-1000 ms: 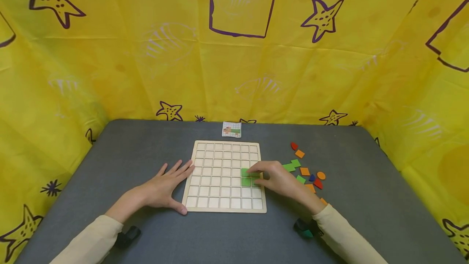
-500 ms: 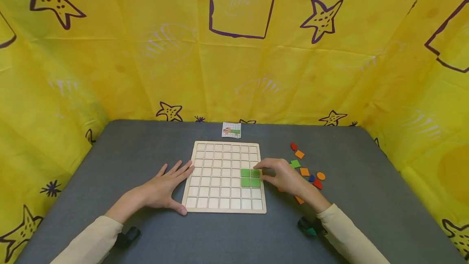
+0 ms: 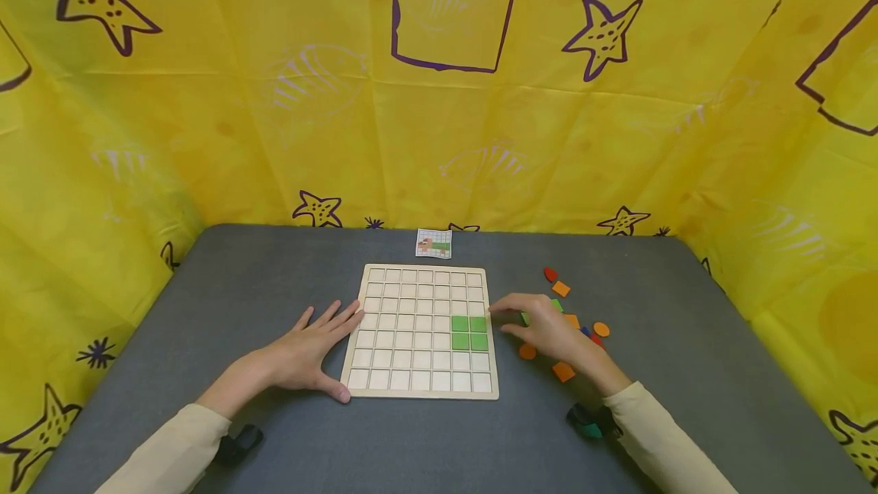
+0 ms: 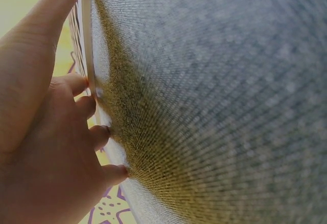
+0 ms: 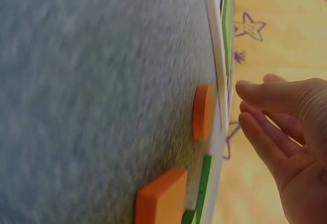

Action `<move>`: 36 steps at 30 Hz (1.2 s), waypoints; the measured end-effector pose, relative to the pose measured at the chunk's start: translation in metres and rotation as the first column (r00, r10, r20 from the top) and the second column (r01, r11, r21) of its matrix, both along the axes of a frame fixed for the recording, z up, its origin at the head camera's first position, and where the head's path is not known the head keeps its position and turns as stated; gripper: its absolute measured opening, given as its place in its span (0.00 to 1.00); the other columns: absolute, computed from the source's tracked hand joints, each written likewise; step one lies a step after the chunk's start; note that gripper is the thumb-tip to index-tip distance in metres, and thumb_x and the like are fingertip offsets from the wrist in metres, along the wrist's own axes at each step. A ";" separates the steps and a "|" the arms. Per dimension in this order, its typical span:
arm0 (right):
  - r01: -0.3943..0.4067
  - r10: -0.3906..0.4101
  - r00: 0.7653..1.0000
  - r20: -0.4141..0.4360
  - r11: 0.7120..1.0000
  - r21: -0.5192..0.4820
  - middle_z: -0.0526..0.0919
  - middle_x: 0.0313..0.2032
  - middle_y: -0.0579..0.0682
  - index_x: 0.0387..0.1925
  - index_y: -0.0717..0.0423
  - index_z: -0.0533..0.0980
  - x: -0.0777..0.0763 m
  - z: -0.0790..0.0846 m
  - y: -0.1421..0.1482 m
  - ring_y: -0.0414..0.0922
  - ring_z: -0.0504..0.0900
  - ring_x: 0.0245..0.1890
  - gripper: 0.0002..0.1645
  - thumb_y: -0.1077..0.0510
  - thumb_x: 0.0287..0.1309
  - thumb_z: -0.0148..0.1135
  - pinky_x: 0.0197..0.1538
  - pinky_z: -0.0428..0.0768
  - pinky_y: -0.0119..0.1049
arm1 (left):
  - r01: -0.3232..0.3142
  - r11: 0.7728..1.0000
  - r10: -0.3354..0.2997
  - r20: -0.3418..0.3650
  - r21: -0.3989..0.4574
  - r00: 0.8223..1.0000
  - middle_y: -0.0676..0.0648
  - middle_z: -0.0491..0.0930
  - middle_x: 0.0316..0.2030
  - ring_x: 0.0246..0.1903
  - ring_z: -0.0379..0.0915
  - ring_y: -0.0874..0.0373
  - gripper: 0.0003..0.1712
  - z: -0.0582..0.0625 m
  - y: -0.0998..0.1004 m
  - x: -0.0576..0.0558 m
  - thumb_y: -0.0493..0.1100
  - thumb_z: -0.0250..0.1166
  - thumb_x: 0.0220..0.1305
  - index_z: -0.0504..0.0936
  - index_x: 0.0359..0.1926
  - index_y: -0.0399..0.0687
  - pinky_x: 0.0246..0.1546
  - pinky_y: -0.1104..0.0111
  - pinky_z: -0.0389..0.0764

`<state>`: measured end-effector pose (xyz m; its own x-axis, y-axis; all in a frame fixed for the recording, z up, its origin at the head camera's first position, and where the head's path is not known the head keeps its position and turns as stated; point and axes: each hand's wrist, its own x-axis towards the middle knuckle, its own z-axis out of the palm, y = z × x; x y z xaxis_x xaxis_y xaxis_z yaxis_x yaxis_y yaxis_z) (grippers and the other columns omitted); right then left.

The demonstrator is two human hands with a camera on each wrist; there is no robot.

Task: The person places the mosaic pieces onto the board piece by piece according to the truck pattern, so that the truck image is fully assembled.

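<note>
A pale wooden grid board (image 3: 406, 340) lies on the dark grey table in the head view. A block of green square tiles (image 3: 478, 324) fills cells by its right edge. My left hand (image 3: 302, 357) is spread along the board's left side, fingertips and thumb at the frame; the left wrist view has its fingers (image 4: 97, 137) resting near the edge. Just right of the board my right hand (image 3: 538, 326) hovers with thumb and index apart, holding nothing. Beneath and beside it lie an orange round piece (image 5: 203, 112) and an orange square tile (image 5: 162, 198).
Beyond the board lies a small printed picture card (image 3: 434, 244). Loose pieces are scattered right of the board, among them a red piece (image 3: 551, 274), an orange tile (image 3: 561, 289) and an orange disc (image 3: 600, 329). A yellow patterned cloth (image 3: 439, 136) surrounds the table's back and sides.
My right hand has moved right, off the green tiles and past the board's edge, uncovering the whole green block. My left hand has stayed in place.
</note>
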<state>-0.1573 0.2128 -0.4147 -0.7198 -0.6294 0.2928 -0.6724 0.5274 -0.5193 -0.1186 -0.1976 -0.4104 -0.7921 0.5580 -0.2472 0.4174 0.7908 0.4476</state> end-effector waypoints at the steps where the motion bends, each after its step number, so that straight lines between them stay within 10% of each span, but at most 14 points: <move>1: 0.010 -0.010 1.000 -0.005 1.000 0.004 0.86 0.44 0.50 0.47 0.60 0.82 0.000 0.000 0.002 0.46 0.84 0.43 0.21 0.70 0.48 0.73 0.46 0.83 0.44 | 0.000 1.000 0.000 0.000 -0.001 1.000 0.46 0.39 0.78 0.75 0.32 0.39 0.74 0.000 0.000 0.000 0.75 0.71 0.37 0.47 0.78 0.47 0.66 0.35 0.32; 36: 0.030 -0.051 0.987 0.149 0.990 0.139 0.84 0.49 0.55 0.52 0.64 0.80 -0.018 0.001 0.042 0.54 0.81 0.50 0.24 0.75 0.51 0.67 0.52 0.80 0.48 | 0.002 1.000 -0.002 -0.006 0.000 1.000 0.45 0.39 0.78 0.75 0.32 0.39 0.74 0.001 0.000 0.002 0.76 0.70 0.38 0.47 0.78 0.46 0.66 0.35 0.33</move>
